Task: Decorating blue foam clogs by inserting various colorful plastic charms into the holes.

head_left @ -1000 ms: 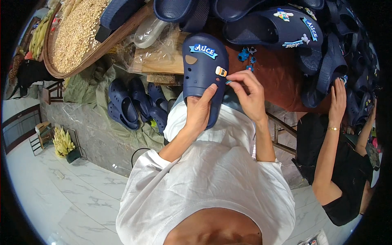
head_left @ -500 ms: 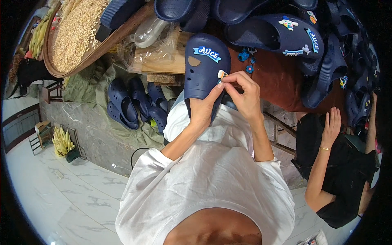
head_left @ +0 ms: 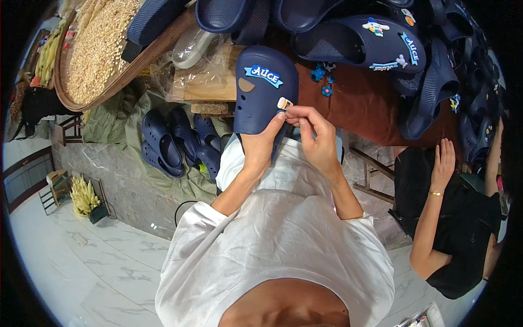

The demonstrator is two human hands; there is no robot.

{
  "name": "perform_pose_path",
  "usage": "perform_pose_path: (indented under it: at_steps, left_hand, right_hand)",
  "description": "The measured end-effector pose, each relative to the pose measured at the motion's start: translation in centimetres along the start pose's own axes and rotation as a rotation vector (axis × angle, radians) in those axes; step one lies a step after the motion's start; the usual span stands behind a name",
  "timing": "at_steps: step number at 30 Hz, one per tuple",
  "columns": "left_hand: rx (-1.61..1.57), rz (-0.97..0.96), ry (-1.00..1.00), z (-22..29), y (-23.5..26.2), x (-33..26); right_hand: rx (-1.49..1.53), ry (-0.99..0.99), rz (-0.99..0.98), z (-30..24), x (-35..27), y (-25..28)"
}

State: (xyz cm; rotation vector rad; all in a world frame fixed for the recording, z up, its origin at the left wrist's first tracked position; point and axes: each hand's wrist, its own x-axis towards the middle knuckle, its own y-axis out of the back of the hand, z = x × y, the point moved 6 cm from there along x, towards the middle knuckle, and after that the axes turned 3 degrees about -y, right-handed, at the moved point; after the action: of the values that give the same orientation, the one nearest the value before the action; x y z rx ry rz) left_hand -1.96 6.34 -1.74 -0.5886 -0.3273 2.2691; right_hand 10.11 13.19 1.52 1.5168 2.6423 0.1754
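Observation:
My left hand (head_left: 259,143) grips a navy clog (head_left: 259,117) by its opening end, the thumb lying on top beside a small white-and-orange shoe charm (head_left: 284,103). The toe points away from me. My right hand (head_left: 316,133) is closed in a pinch at that charm, its fingertips against the charm's lower right edge; the charm's underside is hidden. Across the clog's toe sits a blue banner-shaped charm (head_left: 263,76) with white lettering. Below it is a tan rounded patch (head_left: 246,85), with several bare holes along the left side.
Loose blue flower charms (head_left: 327,84) lie on the brown-covered table (head_left: 362,109). More navy clogs (head_left: 359,46) crowd the far right, some decorated. Other clogs (head_left: 162,143) rest left on green cloth. A grain tray (head_left: 103,60) stands far left. A co-worker's hand (head_left: 444,166) is at right.
The clog and both hands have shifted slightly left. My right hand has turned a little, its fingers now lying flatter against the charm's edge.

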Motion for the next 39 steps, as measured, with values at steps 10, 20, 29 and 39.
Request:
perform_pose_path:
  at_steps: [10,20,29,39]
  left_hand:
    - [0.118,0.035,-0.073,-1.0,1.3,0.9]
    - [0.157,-0.014,-0.007,-0.8,1.3,0.7]
    - [-0.485,0.025,0.242,-0.5,1.6,0.4]
    - [-0.775,0.04,0.384,-0.7,1.1,0.7]
  right_hand:
    - [-0.105,0.081,-0.019,-0.8,0.1,-0.1]
    - [-0.712,0.21,0.388,3.5,6.5,8.6]
    - [-0.928,0.308,0.246,6.1,8.7,8.3]
    - [-0.874,0.301,0.266,5.7,8.0,9.5]
